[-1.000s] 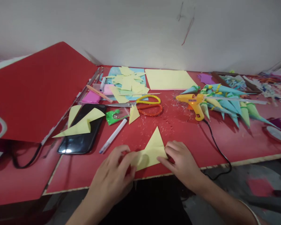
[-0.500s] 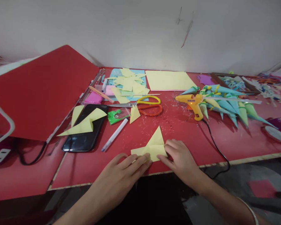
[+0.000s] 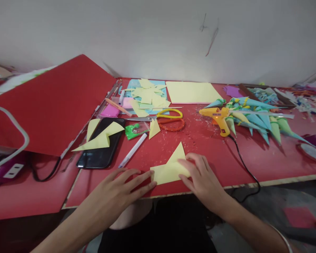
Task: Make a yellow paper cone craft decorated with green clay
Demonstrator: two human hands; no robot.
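Note:
A folded pale yellow paper [image 3: 167, 172] lies on the red table near its front edge, one pointed corner sticking up toward the wall. My left hand [image 3: 123, 186] is spread, palm down, with its fingertips touching the paper's left end. At the right end, the thumb and fingers of my right hand [image 3: 202, 175] close on the paper. A white marker [image 3: 133, 150] and a small folded yellow piece [image 3: 154, 129] lie beyond the hands. Scissors [image 3: 171, 119] with yellow and orange handles rest behind them.
A black phone [image 3: 101, 153] with yellow paper pieces on it lies at left, beside a large red board [image 3: 68, 105]. Yellow scraps [image 3: 147, 95] and a yellow sheet [image 3: 193, 92] are at the back. A yellow glue gun [image 3: 218, 117] with a cord and several paper cones [image 3: 260, 121] are right.
My left hand has slid left along the paper to its left end, uncovering the middle. My right-hand fingers have shifted slightly over the right end. The view has moved slightly.

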